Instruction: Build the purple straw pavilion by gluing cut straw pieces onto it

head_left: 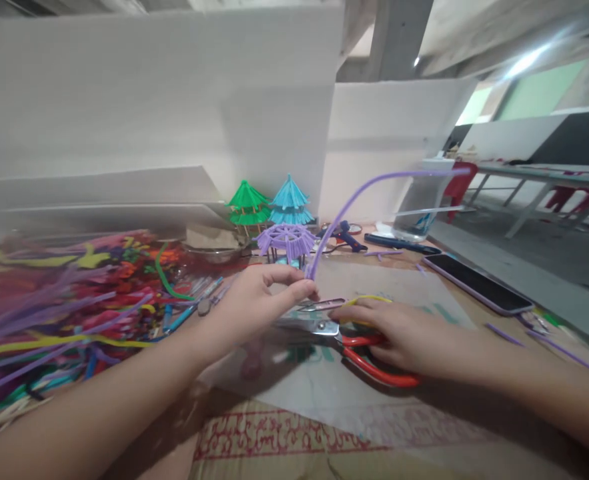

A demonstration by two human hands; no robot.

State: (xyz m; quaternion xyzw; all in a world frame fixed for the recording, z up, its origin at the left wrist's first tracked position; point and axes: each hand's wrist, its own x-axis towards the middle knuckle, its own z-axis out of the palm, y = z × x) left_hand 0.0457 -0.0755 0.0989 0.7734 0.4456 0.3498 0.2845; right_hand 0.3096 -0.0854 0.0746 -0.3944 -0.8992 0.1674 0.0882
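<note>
My left hand [269, 297] is closed, pinching a long purple pipe cleaner [357, 195] between thumb and fingertips. The stem rises from the pinch and bends over to the right. Curled over the upper handle of the red-handled scissors [381, 373] is my right hand [389, 327], its fingertips partly hidden. The blades point left, below my left fingertips. Beside the right thumb, a small slim metal tool [327, 305] lies above the blades. A yellow curved piece [374, 299] shows behind the right fingers. Just beyond my left hand stands a purple tiered model [287, 240].
Behind stand a green model [247, 200] and a blue model [289, 200]. Colourful pipe cleaners [74, 300] crowd the left side. A phone [479, 283] lies on the right, with a glue gun [349, 237] farther back. Clear plastic sheeting [414, 420] covers part of the table.
</note>
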